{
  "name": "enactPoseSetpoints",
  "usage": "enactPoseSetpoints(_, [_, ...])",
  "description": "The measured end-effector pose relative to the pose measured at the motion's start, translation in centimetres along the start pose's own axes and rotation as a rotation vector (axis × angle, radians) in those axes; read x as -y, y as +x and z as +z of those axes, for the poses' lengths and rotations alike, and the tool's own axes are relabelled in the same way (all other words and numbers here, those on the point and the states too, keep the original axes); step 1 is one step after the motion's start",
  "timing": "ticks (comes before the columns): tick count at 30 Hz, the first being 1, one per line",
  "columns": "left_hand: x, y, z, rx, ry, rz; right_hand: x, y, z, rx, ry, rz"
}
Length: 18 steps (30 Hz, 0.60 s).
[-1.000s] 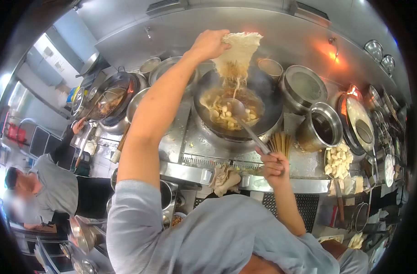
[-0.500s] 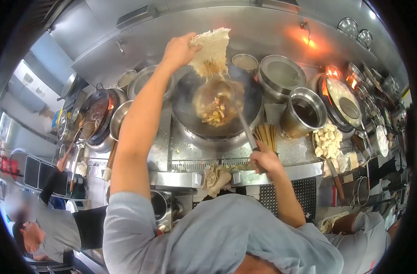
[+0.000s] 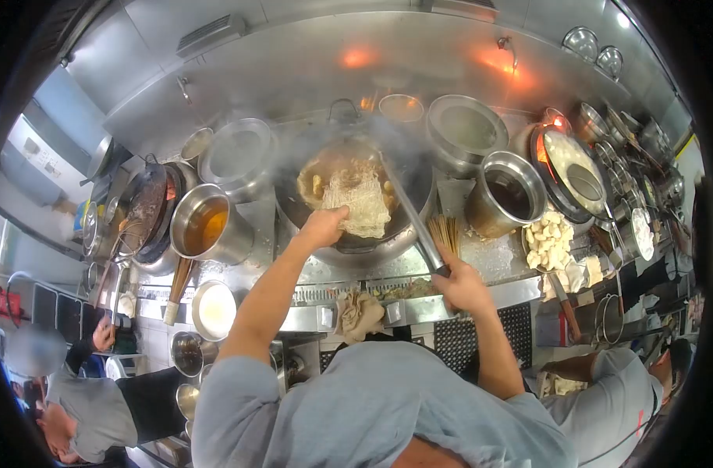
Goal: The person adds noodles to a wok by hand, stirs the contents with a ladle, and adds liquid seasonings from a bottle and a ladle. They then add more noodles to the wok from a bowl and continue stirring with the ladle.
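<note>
My left hand [image 3: 329,226] grips the near left edge of a pale, rough-textured flat cloth-like sheet [image 3: 358,204], held low over the near part of the big wok [image 3: 294,207]. My right hand [image 3: 459,287] is closed round the handle end of a long metal ladle [image 3: 415,214], which slants up and left into the wok. Brown liquid and food [image 3: 317,168] show in the wok around the sheet. Steam blurs the wok's far side, and the ladle's bowl cannot be made out.
Steel pots [image 3: 506,191] flank the wok, one at left with orange liquid [image 3: 206,226]. A bamboo brush [image 3: 444,234], pale chunks [image 3: 549,240] and a crumpled cloth [image 3: 359,314] lie nearby. Right, a wok [image 3: 567,164] sits by flames. Co-workers [image 3: 99,402] are at both sides.
My left hand has come down and toward me with the sheet, from above the wok's far edge to its near part. The ladle still reaches into the wok. The view has shifted.
</note>
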<state>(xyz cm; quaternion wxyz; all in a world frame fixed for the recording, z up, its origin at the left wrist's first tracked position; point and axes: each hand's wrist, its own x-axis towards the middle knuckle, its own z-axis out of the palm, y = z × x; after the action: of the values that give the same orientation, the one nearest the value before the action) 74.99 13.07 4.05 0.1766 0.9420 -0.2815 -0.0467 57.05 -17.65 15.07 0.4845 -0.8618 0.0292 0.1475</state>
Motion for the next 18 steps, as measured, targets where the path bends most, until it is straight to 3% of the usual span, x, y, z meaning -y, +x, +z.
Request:
enactPoseSetpoints(2, [0.4, 0.3, 0.2, 0.027, -0.002, -0.031, -3.0, 1.5, 1.2, -0.018, -0.141, -0.088])
enactPoseSetpoints(6, [1.8, 0.2, -0.5, -0.048, -0.017, -0.080, -1.4, 1.2, 1.4, -0.064, -0.281, -0.161])
enactPoseSetpoints(10, [-0.4, 1.3, -5.4, -0.128, 0.093, -0.160, -2.3, 2.3, 0.8, 0.155, -0.246, 0.153])
enactPoseSetpoints(12, [-2.4, 1.7, -4.8, -0.413, 0.406, -0.021, 0.0, 1.4, -0.3, 0.179, -0.215, 0.211])
enactPoseSetpoints(14, [-6.0, 1.4, -3.8, -0.300, 0.647, 0.098, 0.6, 0.9, -0.4, 0.156, -0.233, 0.202])
enactPoseSetpoints(18, [-7.5, 1.9, -1.5, -0.237, 0.704, 0.291, -1.4, 1.2, 1.4, 0.136, -0.255, 0.166])
